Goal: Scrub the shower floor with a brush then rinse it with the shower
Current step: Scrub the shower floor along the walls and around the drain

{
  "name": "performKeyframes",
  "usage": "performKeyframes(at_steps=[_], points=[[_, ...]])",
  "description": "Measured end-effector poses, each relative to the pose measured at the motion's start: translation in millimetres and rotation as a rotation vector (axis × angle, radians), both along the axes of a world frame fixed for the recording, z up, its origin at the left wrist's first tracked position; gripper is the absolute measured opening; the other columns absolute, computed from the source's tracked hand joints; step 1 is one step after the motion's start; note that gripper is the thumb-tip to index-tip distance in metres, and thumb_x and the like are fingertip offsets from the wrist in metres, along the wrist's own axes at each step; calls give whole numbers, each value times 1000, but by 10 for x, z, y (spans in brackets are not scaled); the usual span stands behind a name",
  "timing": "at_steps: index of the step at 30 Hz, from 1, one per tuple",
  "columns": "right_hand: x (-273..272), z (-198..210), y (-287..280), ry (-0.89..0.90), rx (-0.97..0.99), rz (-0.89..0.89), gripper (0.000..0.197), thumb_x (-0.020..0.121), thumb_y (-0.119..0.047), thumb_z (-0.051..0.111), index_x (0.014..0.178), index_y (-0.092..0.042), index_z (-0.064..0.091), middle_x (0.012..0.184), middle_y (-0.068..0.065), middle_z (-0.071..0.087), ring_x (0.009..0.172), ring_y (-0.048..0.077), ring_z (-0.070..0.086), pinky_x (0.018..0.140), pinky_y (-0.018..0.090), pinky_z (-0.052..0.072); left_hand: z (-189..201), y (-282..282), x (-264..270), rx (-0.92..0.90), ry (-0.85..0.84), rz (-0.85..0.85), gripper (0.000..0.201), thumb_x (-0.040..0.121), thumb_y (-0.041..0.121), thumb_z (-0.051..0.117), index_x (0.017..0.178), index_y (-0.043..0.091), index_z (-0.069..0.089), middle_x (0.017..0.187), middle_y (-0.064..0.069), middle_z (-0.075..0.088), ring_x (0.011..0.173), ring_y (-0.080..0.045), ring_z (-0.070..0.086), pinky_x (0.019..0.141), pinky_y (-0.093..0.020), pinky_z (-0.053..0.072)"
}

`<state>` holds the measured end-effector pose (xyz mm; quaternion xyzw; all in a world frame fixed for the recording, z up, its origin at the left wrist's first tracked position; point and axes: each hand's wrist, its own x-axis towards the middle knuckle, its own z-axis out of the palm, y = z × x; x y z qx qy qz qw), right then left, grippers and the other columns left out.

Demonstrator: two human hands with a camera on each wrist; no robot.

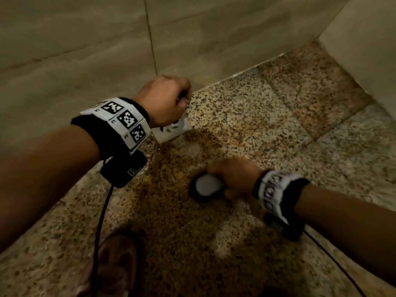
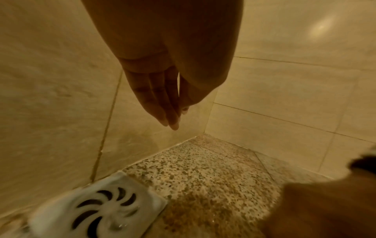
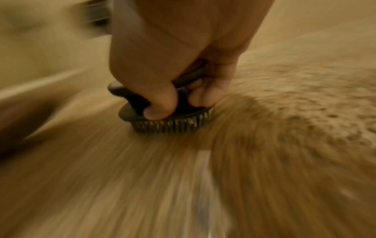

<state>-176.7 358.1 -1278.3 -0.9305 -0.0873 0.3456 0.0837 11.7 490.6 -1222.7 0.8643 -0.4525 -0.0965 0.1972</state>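
Scrubbing step's underway: right hand (image 3: 183,67) has its grip wrapped round the brush (image 3: 162,116), bristles down mid shower floor (image 1: 267,116). Left hand (image 2: 162,96) hangs loose, empty, over the wall-edge drain (image 2: 97,207). Next probably more passes, rinse later.

Tiled walls (image 1: 85,50) box floor (image 1: 267,116) at corner; drain cover (image 2: 97,204) against left wall; open floor rightward.
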Motion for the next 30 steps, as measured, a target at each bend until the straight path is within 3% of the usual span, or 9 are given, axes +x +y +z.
performKeyframes(at_steps=[3,5,9,13,19,21,24,27,30], points=[[373,13,-136,-152,44,-210,49,77,-30,68,123,-23,52,117,5,62,106,30,59,76,33,44,4,-248,14,-40,14,-65,17,86,11,49,97,13,62,94,-7,63,88,-27,57,79,-38,48],[351,-10,-217,-266,114,-464,47,79,-33,68,122,-21,51,108,7,64,100,31,61,71,31,42,-24,-364,13,-76,33,-89,17,86,12,49,97,13,62,93,-5,62,88,-25,56,78,-36,48],[-221,-46,-535,-379,189,-1294,73,85,-53,65,142,-25,30,121,11,59,103,33,60,82,36,50,-152,-576,1,-109,86,-185,18,87,7,48,97,12,62,90,-3,60,83,-21,54,74,-31,45],[-939,-29,-679,-358,29,-1698,80,84,-60,62,148,-33,23,135,11,55,112,38,57,93,42,50,-311,-810,-224,-184,149,-306,17,81,0,48,89,5,63,85,-10,62,77,-23,54,70,-25,39],[-1600,-50,-356,-161,-123,-1902,75,86,-55,59,144,-21,26,124,15,57,103,39,58,84,41,50,-423,-1184,-796,-77,232,-465,16,87,5,47,92,10,61,89,-2,58,78,-16,50,72,-25,38],[-1636,-116,-294,-94,-174,-1955,76,85,-60,53,137,-8,34,120,21,59,103,40,58,85,40,49,-438,-1252,-946,-52,247,-512,16,87,7,47,93,11,62,88,1,55,79,-13,47,72,-23,35],[-1294,-219,-90,-177,-254,-2008,82,81,-64,53,128,3,46,119,25,60,107,40,59,88,43,50,-435,-1249,-965,-34,255,-528,16,87,7,49,93,12,63,89,3,57,80,-11,49,71,-18,33],[-455,-220,318,-274,-39,-1959,69,83,-49,62,131,-4,43,122,18,59,109,36,59,89,40,50,-312,-1139,-744,-141,228,-476,14,83,3,55,91,8,65,91,-6,66,81,-18,58,74,-21,40],[161,-155,518,-200,283,-1847,76,88,-51,60,140,-2,33,130,15,53,116,33,56,90,39,47,-181,-1046,-429,-136,191,-346,13,85,5,55,92,8,65,84,-5,65,78,-22,58,73,-23,40]])
